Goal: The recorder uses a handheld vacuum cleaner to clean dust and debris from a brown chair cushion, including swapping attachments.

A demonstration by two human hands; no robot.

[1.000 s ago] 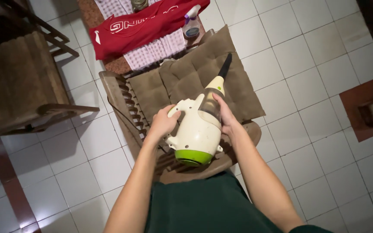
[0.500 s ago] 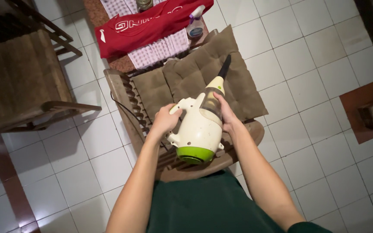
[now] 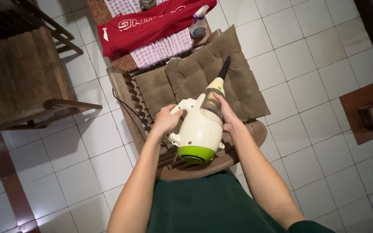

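Overhead, a white tiled floor is filling most of the view, with a strip of red-brown tile showing at the right edge. A slatted wooden bench is standing at the left. A wooden chair is sitting in the middle, just in front of the person, and a brown quilted cushion is lying across its seat and hanging over the far right side. Beyond the chair, a desk is carrying a red garment spread over a checked cloth, with a clear spray bottle standing at its right end and a jar partly cut off by the top edge.

The person, wearing a dark green top, is holding a cream handheld vacuum over the front of the chair. Its green rear end is pointing back toward the person, and its black nozzle is pointing away, over the cushion. A thin dark cord is running beside the chair's left arm.

The left hand is wrapping its grip around the vacuum's left side, thumb lying on the cream casing. The right hand is clamping the right side, fingers closed against the clear dust cup.
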